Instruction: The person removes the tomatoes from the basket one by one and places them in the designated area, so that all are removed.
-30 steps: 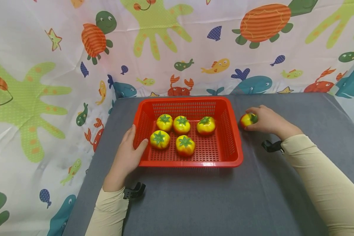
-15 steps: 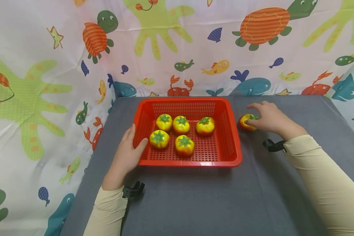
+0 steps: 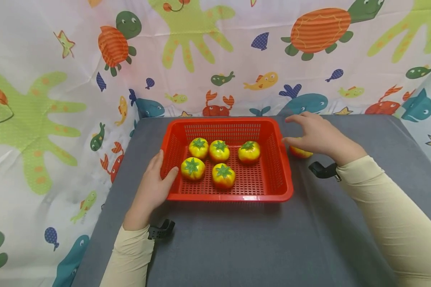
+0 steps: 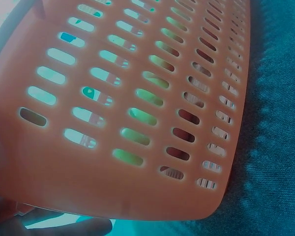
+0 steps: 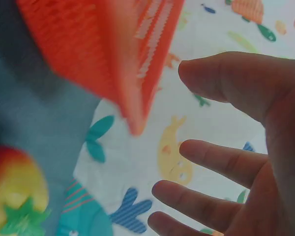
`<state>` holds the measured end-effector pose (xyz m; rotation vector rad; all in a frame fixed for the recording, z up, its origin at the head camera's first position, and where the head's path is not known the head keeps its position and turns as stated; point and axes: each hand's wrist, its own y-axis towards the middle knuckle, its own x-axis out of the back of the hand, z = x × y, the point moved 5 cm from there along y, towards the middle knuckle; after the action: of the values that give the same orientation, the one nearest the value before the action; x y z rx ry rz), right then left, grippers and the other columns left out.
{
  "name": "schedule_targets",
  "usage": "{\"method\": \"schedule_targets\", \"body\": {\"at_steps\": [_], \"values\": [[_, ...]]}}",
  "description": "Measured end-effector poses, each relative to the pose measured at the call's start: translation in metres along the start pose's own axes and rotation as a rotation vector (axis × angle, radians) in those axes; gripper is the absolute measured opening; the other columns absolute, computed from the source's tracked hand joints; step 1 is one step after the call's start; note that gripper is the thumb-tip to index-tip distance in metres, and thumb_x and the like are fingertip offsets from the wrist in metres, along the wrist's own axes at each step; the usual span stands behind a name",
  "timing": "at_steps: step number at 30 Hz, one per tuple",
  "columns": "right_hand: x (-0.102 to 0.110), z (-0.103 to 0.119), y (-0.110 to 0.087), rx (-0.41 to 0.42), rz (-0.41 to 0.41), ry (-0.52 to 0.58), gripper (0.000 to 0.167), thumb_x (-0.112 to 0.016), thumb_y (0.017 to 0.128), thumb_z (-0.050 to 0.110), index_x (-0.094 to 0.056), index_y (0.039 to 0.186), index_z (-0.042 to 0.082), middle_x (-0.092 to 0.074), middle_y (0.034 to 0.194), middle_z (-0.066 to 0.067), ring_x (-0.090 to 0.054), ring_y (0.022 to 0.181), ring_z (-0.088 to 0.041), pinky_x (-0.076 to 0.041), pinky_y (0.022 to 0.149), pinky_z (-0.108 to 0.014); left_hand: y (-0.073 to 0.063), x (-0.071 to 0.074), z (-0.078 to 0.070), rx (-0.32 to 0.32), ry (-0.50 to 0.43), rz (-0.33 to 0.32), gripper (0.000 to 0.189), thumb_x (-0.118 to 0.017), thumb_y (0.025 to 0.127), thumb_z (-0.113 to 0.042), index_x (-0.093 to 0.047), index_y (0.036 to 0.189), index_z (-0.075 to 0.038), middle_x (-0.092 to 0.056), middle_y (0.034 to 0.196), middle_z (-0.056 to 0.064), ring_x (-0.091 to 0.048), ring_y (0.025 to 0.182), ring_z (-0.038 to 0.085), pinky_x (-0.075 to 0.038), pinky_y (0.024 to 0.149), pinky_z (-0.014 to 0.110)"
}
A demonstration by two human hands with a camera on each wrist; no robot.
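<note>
A red plastic basket [image 3: 233, 198] with slotted walls stands on the grey cloth. Inside it sit several yellow-and-red tomatoes with green star-shaped tops, such as one tomato [image 3: 223, 176] near the front. My left hand [image 3: 151, 191] holds the basket's left side, thumb over the rim and fingers along the outer wall. In the left wrist view the slotted wall [image 4: 137, 98] fills most of the picture. My right hand [image 3: 317, 135] hovers by the basket's right rim, fingers spread and holding nothing. Partly hidden below it, another tomato [image 3: 301, 153] lies on the cloth, outside the basket.
Grey cloth [image 3: 237, 243] covers the table. Behind and to the left hangs a white curtain [image 3: 197, 85] printed with sea animals. A black strap [image 3: 161, 230] is on the left wrist, and another strap [image 3: 322, 170] is on the right.
My right hand has let go of the tomato beside the basket and moved left and up toward the basket's right rim. The left hand stays at the basket's side.
</note>
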<state>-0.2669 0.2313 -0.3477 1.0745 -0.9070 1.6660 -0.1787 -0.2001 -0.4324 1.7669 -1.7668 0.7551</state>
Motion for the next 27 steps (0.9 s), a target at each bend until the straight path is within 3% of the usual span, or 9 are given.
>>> {"method": "schedule_targets", "body": {"at_steps": [13, 19, 27], "values": [[-0.006, 0.052, 0.024, 0.065, 0.045, 0.011, 0.07, -0.076, 0.092, 0.039, -0.054, 0.151, 0.007, -0.055, 0.149, -0.022, -0.052, 0.132, -0.043, -0.053, 0.098, -0.067, 0.002, -0.001, 0.001, 0.011, -0.002, -0.004, 0.085, -0.058, 0.104, -0.041, -0.011, 0.171, -0.018, -0.024, 0.172, 0.013, -0.044, 0.143, 0.042, -0.052, 0.1, 0.062], [-0.009, 0.062, 0.038, 0.094, 0.072, -0.003, 0.065, -0.075, 0.093, 0.037, -0.057, 0.148, 0.006, -0.057, 0.147, -0.022, -0.053, 0.131, -0.041, -0.049, 0.104, -0.066, 0.004, -0.002, 0.004, -0.001, -0.002, -0.001, 0.085, -0.057, 0.104, -0.045, -0.011, 0.17, -0.018, -0.024, 0.172, 0.012, -0.042, 0.145, 0.04, -0.05, 0.105, 0.064], [-0.031, 0.073, 0.058, 0.132, 0.145, 0.031, 0.069, -0.077, 0.092, 0.035, -0.055, 0.149, 0.004, -0.061, 0.144, -0.02, -0.057, 0.131, -0.039, -0.048, 0.108, -0.063, 0.004, 0.0, 0.006, 0.006, -0.002, -0.001, 0.086, -0.056, 0.104, -0.048, -0.01, 0.17, -0.019, -0.023, 0.173, 0.011, -0.038, 0.147, 0.04, -0.048, 0.106, 0.065]]}}
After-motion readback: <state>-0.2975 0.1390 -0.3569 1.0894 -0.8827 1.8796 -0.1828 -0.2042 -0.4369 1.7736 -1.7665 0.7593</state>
